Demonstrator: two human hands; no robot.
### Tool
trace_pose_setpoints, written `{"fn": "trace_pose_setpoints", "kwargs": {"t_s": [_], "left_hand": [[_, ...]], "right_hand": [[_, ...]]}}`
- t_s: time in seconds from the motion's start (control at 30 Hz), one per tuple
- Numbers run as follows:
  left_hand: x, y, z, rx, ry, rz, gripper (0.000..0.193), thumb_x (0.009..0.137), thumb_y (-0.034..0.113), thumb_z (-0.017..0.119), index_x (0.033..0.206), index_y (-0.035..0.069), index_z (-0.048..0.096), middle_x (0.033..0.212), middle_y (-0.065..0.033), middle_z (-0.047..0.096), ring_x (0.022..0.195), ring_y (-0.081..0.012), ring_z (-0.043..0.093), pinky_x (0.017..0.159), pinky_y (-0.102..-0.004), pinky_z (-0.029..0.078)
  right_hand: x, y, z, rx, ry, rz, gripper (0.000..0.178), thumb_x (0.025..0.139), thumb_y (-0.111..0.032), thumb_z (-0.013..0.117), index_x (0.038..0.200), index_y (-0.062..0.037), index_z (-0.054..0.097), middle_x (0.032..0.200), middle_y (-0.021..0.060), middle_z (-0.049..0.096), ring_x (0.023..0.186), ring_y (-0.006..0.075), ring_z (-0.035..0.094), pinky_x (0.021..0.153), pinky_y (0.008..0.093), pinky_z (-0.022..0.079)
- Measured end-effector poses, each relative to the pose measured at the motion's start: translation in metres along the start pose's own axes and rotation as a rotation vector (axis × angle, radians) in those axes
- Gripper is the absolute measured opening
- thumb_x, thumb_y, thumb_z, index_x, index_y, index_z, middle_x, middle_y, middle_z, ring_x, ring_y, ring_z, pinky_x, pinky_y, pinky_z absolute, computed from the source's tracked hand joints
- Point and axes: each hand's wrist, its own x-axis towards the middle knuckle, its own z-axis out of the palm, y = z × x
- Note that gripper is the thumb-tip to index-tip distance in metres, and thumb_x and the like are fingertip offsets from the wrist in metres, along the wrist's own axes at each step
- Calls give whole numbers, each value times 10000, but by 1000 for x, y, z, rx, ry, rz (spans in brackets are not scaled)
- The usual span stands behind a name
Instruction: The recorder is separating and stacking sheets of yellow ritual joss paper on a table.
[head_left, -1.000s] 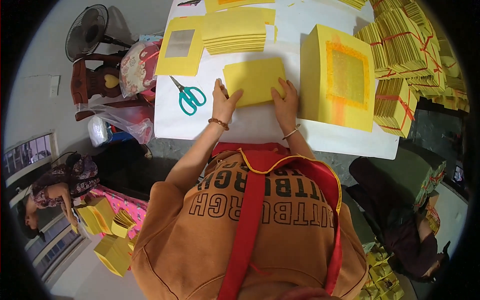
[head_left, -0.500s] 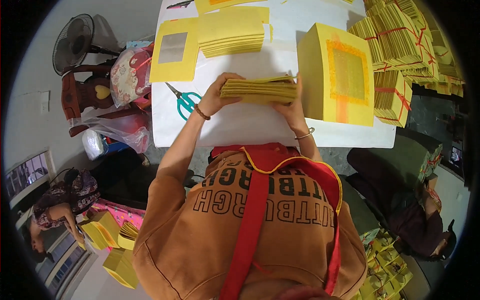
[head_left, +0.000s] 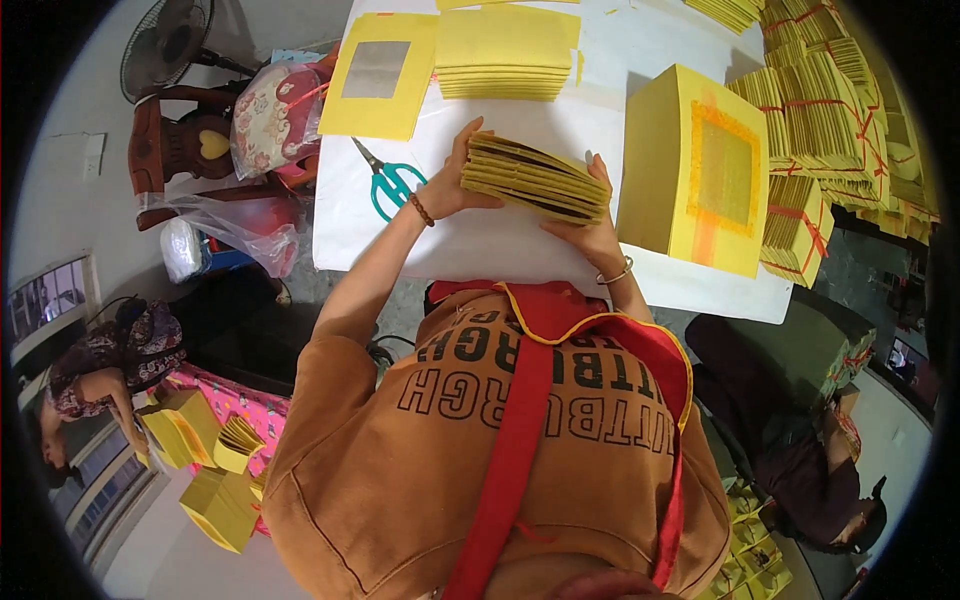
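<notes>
Between my two hands is a stack of folded yellow paper pieces (head_left: 535, 178), held above the white table near its front edge. My left hand (head_left: 462, 182) is closed round its left end, and my right hand (head_left: 590, 232) grips its right end. The stack slopes down to the right, with dark gaps between its layers. Green-handled scissors (head_left: 388, 182) lie beside my left wrist. Behind the stack sits a neat pile of folded yellow paper (head_left: 505, 60), and to its left a yellow sheet with a grey square (head_left: 380, 72). My fingertips under the stack are partly hidden.
A tall yellow paper block (head_left: 690, 165) with an orange-bordered panel stands to my right on the white table (head_left: 370, 240). Beyond it rise several red-tied yellow bundles (head_left: 830, 110). A chair (head_left: 165, 150) and fan (head_left: 165, 40) are at the left. Other people sit at both sides.
The stack has tipped, its right end now lower, and its layers have spread apart more. Both hands have turned with it. The whole view has shifted slightly.
</notes>
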Motion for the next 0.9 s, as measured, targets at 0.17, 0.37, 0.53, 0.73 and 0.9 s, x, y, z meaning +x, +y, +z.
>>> {"fn": "trace_pose_setpoints", "kwargs": {"t_s": [0.17,0.37,0.53,0.73,0.9], "left_hand": [[3,3,-2,89,-24,-59,855,627,146,818,1292,54,290,1242,-139,473,1183,-253,447,994,-369,363],[5,15,6,-163,116,-159,764,647,116,804,1228,12,319,1143,-131,535,1076,-205,519,909,-314,440],[-2,40,-4,-25,91,-38,956,643,151,814,1359,1,198,1208,-166,501,1115,-241,504,943,-371,418],[23,141,-16,876,-45,364,1156,538,409,830,1405,37,162,1283,-181,458,1134,-336,481,957,-436,340],[38,116,12,1287,-286,269,858,612,433,763,1327,156,378,864,-40,590,838,-214,582,777,-380,404]], "right_hand": [[5,-6,3,-99,0,-20,1098,560,-91,852,1369,-29,114,1445,197,108,1307,258,255,1066,358,293],[12,-8,6,-22,0,104,1019,643,-87,809,1374,19,106,1290,165,363,1205,240,396,1007,345,365],[12,-20,4,-73,19,86,951,658,-96,804,1353,21,166,1239,161,419,1144,229,454,961,328,406],[10,-12,4,-90,38,30,838,661,-98,804,1283,8,252,1194,148,457,1100,213,488,934,317,428],[9,-18,4,-38,19,-35,790,652,-92,806,1244,-24,288,1189,140,458,1084,200,499,902,308,452]]}}
